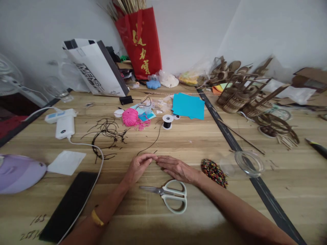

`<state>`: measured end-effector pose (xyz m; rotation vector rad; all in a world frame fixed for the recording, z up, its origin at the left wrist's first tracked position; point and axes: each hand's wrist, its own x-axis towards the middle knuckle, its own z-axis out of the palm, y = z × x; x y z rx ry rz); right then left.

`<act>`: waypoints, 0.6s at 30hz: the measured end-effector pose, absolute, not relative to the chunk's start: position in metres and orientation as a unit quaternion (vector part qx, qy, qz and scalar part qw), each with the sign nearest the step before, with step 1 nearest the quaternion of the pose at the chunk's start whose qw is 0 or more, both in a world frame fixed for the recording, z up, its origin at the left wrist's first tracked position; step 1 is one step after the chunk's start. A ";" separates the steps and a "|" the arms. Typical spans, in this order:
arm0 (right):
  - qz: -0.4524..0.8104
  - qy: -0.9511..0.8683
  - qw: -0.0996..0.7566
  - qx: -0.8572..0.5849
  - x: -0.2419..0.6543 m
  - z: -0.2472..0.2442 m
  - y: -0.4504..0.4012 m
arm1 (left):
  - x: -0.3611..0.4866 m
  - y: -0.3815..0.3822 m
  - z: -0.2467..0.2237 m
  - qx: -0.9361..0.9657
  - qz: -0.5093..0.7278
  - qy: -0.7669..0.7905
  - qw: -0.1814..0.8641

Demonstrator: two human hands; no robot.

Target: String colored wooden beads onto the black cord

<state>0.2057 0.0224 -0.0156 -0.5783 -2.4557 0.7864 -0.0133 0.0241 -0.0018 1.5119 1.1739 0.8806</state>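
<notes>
Holds left hand [136,170] and right hand [178,169] with fingertips at least nearly touching, near the centre of the wooden table [204,214]; cannot tell whether gripping the thin black cord [156,139] in either. Has that cord trailing from the spool [167,124], farther off, to just beyond the left hand; scissors [159,191] just nearer, blades left; bead strands [214,172] to the right; pink yarn [130,117] far left.

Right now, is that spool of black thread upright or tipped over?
Upright: the spool stands on its lower white rim, its holed top rim facing up.
</notes>
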 end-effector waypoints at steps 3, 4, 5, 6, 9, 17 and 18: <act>0.323 -0.881 0.259 -0.230 0.208 -0.008 0.021 | -0.012 0.022 0.002 0.623 0.381 0.477 0.489; 0.335 -0.872 0.264 -0.240 0.208 -0.005 0.021 | -0.012 0.022 0.004 0.622 0.385 0.476 0.488; 0.347 -0.862 0.271 -0.251 0.209 -0.003 0.021 | -0.011 0.021 0.006 0.623 0.387 0.476 0.486; 0.357 -0.851 0.282 -0.263 0.210 -0.001 0.021 | -0.011 0.021 0.008 0.622 0.390 0.476 0.484; 0.379 -0.810 0.325 -0.309 0.213 0.001 0.021 | -0.009 0.019 0.013 0.627 0.395 0.475 0.475; 0.412 -0.743 0.377 -0.369 0.215 0.006 0.023 | -0.004 0.014 0.027 0.701 0.400 0.430 0.404; 0.417 -0.744 0.371 -0.368 0.214 0.007 0.022 | -0.003 0.013 0.030 0.710 0.397 0.424 0.399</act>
